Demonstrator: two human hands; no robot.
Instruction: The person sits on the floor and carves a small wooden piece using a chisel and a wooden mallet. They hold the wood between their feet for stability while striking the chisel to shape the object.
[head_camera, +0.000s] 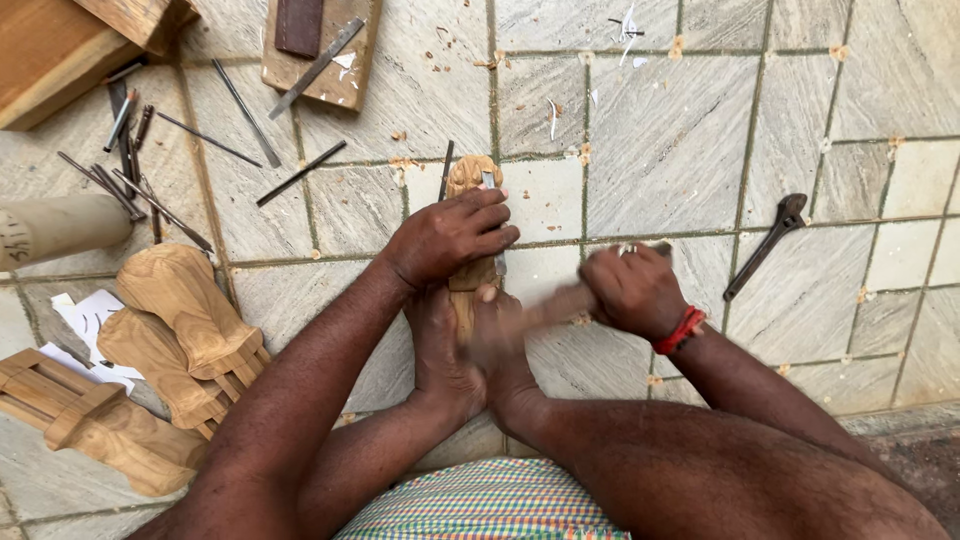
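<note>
A person seated on a tiled floor carves a small wooden figure, seen from above.

Head view: the left hand (450, 238) is closed around a chisel (490, 215) set against the wooden figure (472, 262), which is pinned upright between both feet (470, 345). The right hand (632, 290), blurred, is clenched on a wooden mallet (560, 303) just right of the figure. Metal carving tools (135, 165) and carved wooden pieces (185, 320) lie to the left; a wrench (765, 245) lies well to the right.

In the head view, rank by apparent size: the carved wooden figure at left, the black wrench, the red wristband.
1. Carved wooden figure, though nearer the camera.
2. Black wrench.
3. Red wristband.
</note>
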